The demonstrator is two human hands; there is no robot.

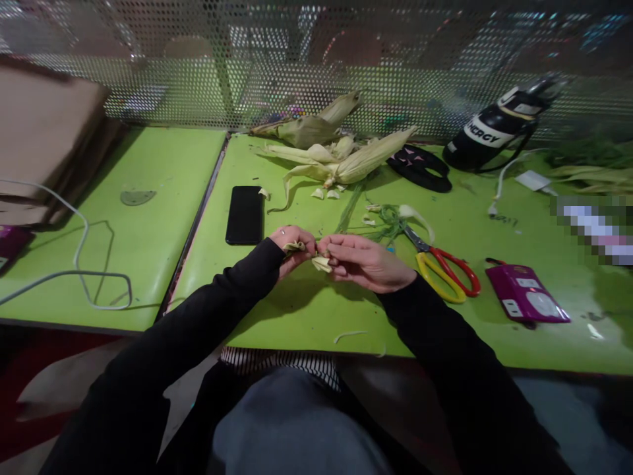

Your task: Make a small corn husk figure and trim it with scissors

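Over the near part of the green table, my left hand [299, 241] and my right hand [366, 262] meet fingertip to fingertip. Both are closed, pinching a small folded piece of pale corn husk [322, 264] between them. A curled end of husk also pokes out of my left fingers; some of the piece is hidden by them. Green string [393, 223] lies tangled beyond my right hand. Scissors [440, 264] with one red and one yellow handle rest to its right. Farther back lie several corn husks [363, 160], with small cut bits [317, 194] in front of them.
A black phone [244, 215] lies left of my hands. Behind are a black bottle [494, 128], a black oval object [420, 168] and a perforated metal screen [173, 72]. A purple power socket [528, 293] sits right, brown paper bags [44, 132] and a grey cable [86, 231] left.
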